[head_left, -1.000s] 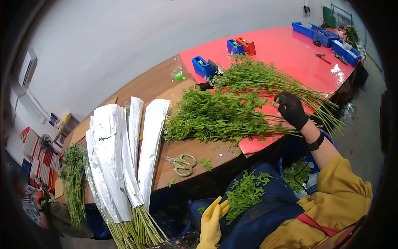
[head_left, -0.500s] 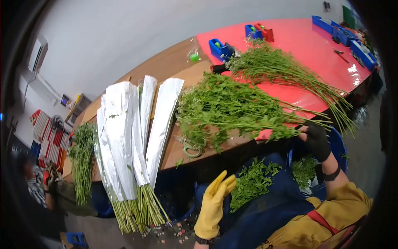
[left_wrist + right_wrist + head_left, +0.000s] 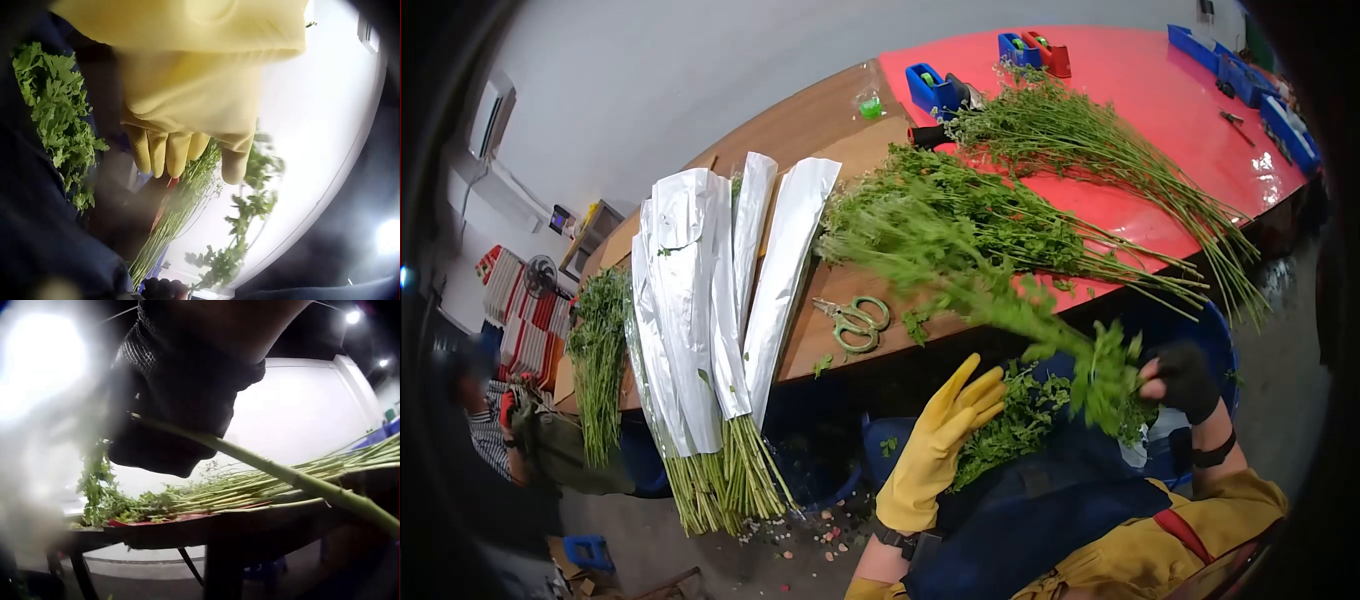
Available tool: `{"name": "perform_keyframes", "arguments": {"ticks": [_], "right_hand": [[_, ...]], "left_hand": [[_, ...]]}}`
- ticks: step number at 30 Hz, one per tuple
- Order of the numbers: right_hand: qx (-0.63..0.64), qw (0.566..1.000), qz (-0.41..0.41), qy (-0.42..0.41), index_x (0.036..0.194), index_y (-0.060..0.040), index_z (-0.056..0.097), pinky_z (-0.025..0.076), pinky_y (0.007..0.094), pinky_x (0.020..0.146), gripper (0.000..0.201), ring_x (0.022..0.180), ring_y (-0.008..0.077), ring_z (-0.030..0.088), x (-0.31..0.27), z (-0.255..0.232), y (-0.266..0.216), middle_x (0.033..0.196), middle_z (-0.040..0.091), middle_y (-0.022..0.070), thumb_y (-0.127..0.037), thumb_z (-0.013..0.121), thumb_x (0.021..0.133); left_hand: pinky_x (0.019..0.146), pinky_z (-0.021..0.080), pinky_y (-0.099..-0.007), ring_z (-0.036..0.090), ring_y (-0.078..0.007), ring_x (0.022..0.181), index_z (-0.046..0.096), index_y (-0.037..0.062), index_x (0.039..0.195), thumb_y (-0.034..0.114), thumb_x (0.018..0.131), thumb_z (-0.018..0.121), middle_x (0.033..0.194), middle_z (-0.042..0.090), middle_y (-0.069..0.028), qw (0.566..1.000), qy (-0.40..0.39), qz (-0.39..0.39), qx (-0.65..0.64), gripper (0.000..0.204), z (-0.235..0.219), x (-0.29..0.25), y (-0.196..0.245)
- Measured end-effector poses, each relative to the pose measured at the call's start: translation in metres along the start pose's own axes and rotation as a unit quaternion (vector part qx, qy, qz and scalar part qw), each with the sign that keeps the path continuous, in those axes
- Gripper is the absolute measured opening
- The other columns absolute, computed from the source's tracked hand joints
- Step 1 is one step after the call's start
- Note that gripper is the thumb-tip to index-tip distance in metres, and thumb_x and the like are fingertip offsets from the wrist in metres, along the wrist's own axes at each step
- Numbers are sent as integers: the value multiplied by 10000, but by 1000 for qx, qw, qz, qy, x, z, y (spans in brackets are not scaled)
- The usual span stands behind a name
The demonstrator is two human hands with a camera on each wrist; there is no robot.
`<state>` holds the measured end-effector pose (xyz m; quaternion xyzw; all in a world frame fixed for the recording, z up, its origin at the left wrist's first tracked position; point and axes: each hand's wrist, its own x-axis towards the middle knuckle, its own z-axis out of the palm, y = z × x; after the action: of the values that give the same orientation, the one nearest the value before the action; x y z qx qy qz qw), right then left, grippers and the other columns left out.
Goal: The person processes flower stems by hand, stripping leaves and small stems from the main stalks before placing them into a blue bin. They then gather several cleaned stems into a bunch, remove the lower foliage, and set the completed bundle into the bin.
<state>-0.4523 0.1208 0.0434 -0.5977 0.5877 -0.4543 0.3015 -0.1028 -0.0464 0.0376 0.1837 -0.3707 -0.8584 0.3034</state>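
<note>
My right hand [image 3: 1185,385], in a black glove with bare fingertips, grips a leafy green stem [image 3: 1090,365] in front of the table edge. In the right wrist view its bare stalk [image 3: 281,472] runs out from the fist. My left hand [image 3: 940,445], in a yellow rubber glove, is raised with fingers extended and holds nothing. Plucked leaves [image 3: 1010,430] lie on the dark apron beside it. A pile of leafy stems [image 3: 920,185] lies on the table, and a thinner-stemmed bunch [image 3: 1100,150] lies behind it.
Green-handled scissors [image 3: 855,325] lie near the table's front edge. White-wrapped bunches [image 3: 685,290] overhang that edge on the left, beside an unwrapped green bunch [image 3: 600,350]. Tape dispensers [image 3: 930,92] stand at the back. A blue bin [image 3: 1225,345] is below on the right. Another person sits far left.
The right hand has drawn a leafy stem off the pile toward the body, and its leaves blur with motion. The yellow-gloved left hand has risen and moved right, fingers spreading.
</note>
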Motion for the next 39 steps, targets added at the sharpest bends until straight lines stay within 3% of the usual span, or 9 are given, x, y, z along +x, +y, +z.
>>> {"name": "perform_keyframes", "arguments": {"ticks": [5,8,13,26,28,30,32,34,39], "right_hand": [[-150,961,-9,-231,906,-31,783,566,415,702,300,768,324,721,-23,51,75,836,733,144,-301,870,810],[-178,942,1,-284,860,-56,767,566,427,714,302,777,335,714,-26,70,84,828,726,133,-352,825,840],[-269,921,-30,-280,765,-88,723,556,460,693,315,749,361,691,-41,77,119,782,695,137,-386,764,860],[-39,920,275,-276,924,-18,765,519,369,621,251,591,239,632,-15,80,104,633,618,147,-257,808,863],[-89,932,223,-272,1068,-16,762,547,392,692,385,707,312,673,-8,87,98,752,672,154,-317,832,838],[-193,951,-58,-233,1150,-16,743,553,414,725,462,778,350,687,-5,94,108,846,701,162,-335,841,830],[-196,956,-115,-187,1268,-18,692,558,452,779,583,878,392,698,22,112,79,975,714,184,-344,848,810],[-158,962,-211,-68,1300,-19,674,564,457,796,600,898,400,705,41,140,65,1002,717,204,-318,840,808],[-101,974,-13,-200,1305,-27,679,576,432,830,516,946,373,726,61,192,49,1028,723,232,-210,768,831]], "left_hand": [[1271,266,-513,372,-374,1522,276,-30,1622,376,945,746,1608,406,-278,992,-55,62,-95,919,-4,9,-3],[1279,237,-540,377,-381,1517,209,-38,1637,388,920,773,1597,405,-300,978,-51,-74,-189,1007,4,-9,9],[1276,163,-661,321,-410,1544,134,53,1670,473,1018,623,1646,351,-261,972,-209,106,-27,917,-18,1,-11],[1289,236,-554,355,-338,1526,405,147,1602,565,1068,438,1630,432,-135,945,133,158,-255,679,-91,-27,-38],[1282,236,-558,335,-337,1533,410,152,1602,566,1075,409,1652,407,-103,935,134,151,-290,670,-98,-45,-40],[1280,222,-561,330,-318,1532,402,158,1602,581,1071,420,1663,386,-87,836,104,143,-520,679,-101,-54,-40],[1281,219,-559,329,-303,1532,395,156,1601,583,1065,443,1663,382,-87,944,195,160,-214,687,-94,-53,-43],[1283,216,-557,328,-304,1532,392,152,1601,577,1062,454,1663,380,-88,945,221,160,-180,689,-91,-58,-41],[1289,208,-552,325,-304,1534,384,144,1602,563,1056,483,1666,375,-93,944,212,166,-192,696,-93,-71,-45]]}}
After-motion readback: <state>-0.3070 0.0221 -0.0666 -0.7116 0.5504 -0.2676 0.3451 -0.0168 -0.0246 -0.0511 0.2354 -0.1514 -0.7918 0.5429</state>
